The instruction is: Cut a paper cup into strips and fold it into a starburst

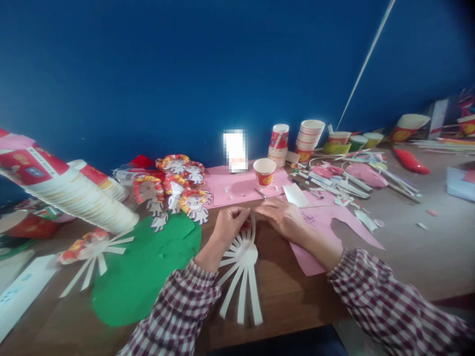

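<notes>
A paper cup cut into strips (247, 255) lies on the brown table with its round base up front and its strips fanned out. My left hand (230, 226) is closed with thumb and fingers pinching one strip near the cup's far side. Close by on the right, my right hand (280, 216) has its fingers together at the tip of that same strip; its fingertips are partly hidden. Just beyond the hands, scissors (260, 194) lie on pink paper (237, 188), and a whole paper cup (264, 173) stands upright there.
Stacked cups (85, 190) lean in from the left, beside a green paper shape (148, 272) and another cut cup (97, 249). Paper dolls with red-yellow rings (176, 185) lie behind. Cup stacks (310, 138), markers (347, 185) and scraps cover the back right. A blue wall (185, 74) rises behind.
</notes>
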Demonstrator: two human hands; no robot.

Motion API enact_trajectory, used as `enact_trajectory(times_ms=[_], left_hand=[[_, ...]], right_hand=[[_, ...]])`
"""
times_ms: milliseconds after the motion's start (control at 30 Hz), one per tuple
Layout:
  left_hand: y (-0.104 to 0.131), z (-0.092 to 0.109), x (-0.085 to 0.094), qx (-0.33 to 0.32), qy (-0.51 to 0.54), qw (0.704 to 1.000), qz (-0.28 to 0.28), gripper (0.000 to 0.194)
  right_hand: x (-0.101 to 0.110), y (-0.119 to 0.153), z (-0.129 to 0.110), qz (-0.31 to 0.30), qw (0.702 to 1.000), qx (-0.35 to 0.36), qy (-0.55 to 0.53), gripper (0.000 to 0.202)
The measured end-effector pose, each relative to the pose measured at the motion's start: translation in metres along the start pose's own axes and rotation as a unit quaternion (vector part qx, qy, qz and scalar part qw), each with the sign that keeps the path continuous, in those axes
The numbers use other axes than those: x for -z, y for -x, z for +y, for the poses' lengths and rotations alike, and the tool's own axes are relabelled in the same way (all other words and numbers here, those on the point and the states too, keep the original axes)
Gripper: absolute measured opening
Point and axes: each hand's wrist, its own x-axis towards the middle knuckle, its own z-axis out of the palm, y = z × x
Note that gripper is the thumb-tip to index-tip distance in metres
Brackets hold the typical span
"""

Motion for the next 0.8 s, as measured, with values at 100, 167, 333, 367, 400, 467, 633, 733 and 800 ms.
enact_trajectory(times_ms=[100, 167, 333, 367, 400, 467, 633, 733, 800], left_hand=[[-0.0004, -0.0014, 0.0012, -0.003, -0.028, 1.0, -0.002, 0.039], [-0.0004, -0.0023, 0.0018, -0.007, -0.039, 0.999, -0.005, 0.04], [0.0007, -0.0014, 0.0016, -0.029, -0.049, 0.998, -0.013, 0.038], [0.0011, -0.0005, 0.0011, -0.031, -0.049, 0.998, -0.013, 0.038], [0.0015, 0.0004, 0.0006, -0.032, -0.049, 0.998, -0.012, 0.037], [0.0023, 0.0023, -0.0006, -0.032, -0.049, 0.998, -0.006, 0.036], [0.0034, 0.0044, -0.0036, -0.029, -0.051, 0.998, 0.006, 0.032], [0.0039, 0.0042, -0.0048, -0.03, -0.052, 0.998, 0.005, 0.032], [0.0043, 0.004, -0.0055, -0.032, -0.049, 0.998, 0.007, 0.033]], right_hand=[[0.0012, -0.0002, -0.0004, 0.001, 1.0, -0.005, 0.002, 0.024], [0.0012, -0.0001, -0.0003, 0.001, 1.0, -0.006, 0.0, 0.025], [-0.0014, 0.0002, 0.0002, 0.008, 1.0, -0.014, -0.011, 0.025], [-0.0022, 0.0003, 0.0003, 0.009, 1.0, -0.018, -0.017, 0.024], [-0.0029, 0.0003, 0.0004, 0.011, 0.999, -0.021, -0.024, 0.024], [-0.0041, 0.0006, 0.0009, 0.015, 0.999, -0.03, -0.041, 0.022], [-0.0037, 0.0011, 0.0024, -0.013, 0.993, -0.064, -0.099, 0.021], [-0.0024, 0.0001, 0.0026, -0.027, 0.987, -0.097, -0.124, 0.02], [-0.0021, -0.0009, 0.0026, -0.03, 0.984, -0.114, -0.132, 0.018]])
